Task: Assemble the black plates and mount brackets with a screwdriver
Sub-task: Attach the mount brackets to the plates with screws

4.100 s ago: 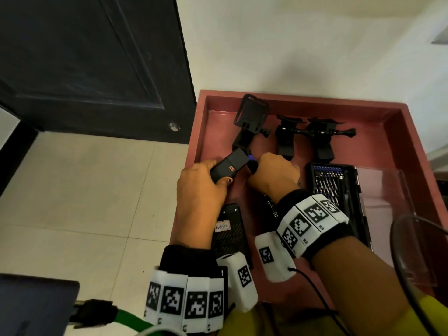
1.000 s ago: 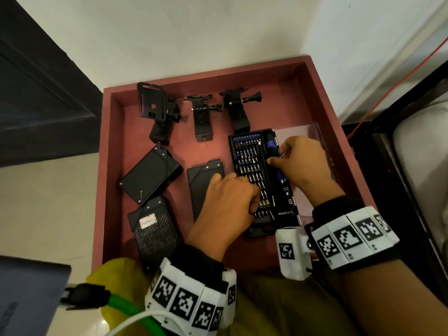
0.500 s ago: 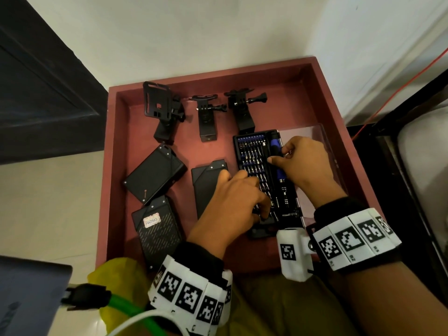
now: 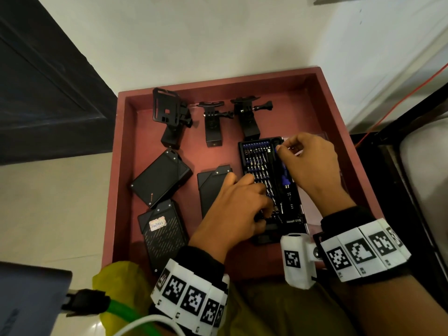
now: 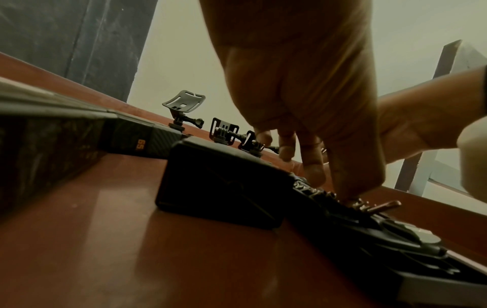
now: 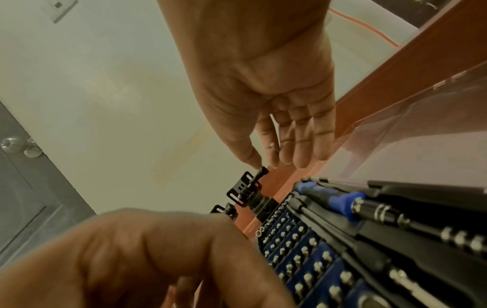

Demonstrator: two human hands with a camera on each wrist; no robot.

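Observation:
A red tray [image 4: 218, 84] holds three black mount brackets [image 4: 213, 127] along its back and three black plates [image 4: 161, 178] on its left and middle. An open bit kit [image 4: 257, 161] lies at the right, with the blue-handled screwdriver [image 4: 283, 175] lying in its slot. My left hand [image 4: 266, 212] is curled over the kit's near rows, fingertips down among the bits [image 5: 350, 198]; whether it pinches one is hidden. My right hand [image 4: 281, 147] hovers just above the screwdriver handle [image 6: 340, 200] and pinches a small metal piece [image 6: 274, 147].
The kit's clear lid [image 6: 421, 125] lies open toward the tray's right wall. A dark door [image 4: 48, 93] stands at the left and dark furniture at the right. An orange cable [image 4: 400, 100] runs along the wall. A green cable [image 4: 121, 309] lies near my lap.
My right hand has let go of the screwdriver handle and risen slightly toward the kit's far end. The left hand stays on the kit's near rows.

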